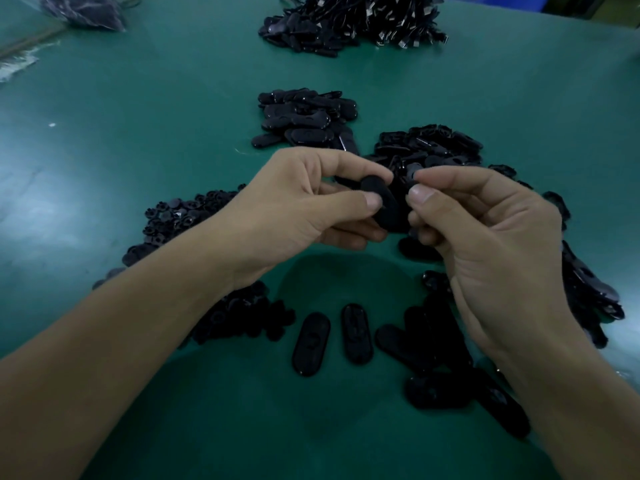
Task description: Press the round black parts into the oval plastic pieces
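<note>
My left hand [304, 202] pinches a black oval plastic piece [384, 202] between thumb and fingers, above the middle of the green table [138, 133]. My right hand [485, 230] is right beside it, thumb and forefinger closed on a small round black part [412, 174] close to the oval's upper end. A heap of round black parts [180, 216] lies under my left forearm. Two single oval pieces [311, 344] [356, 334] lie flat below my hands.
More oval pieces are heaped at the right [588, 292], behind my hands [429, 147] and further back [304, 119]. A pile of black corded parts with metal ends [363, 22] sits at the far edge. A plastic bag [86, 12] lies far left.
</note>
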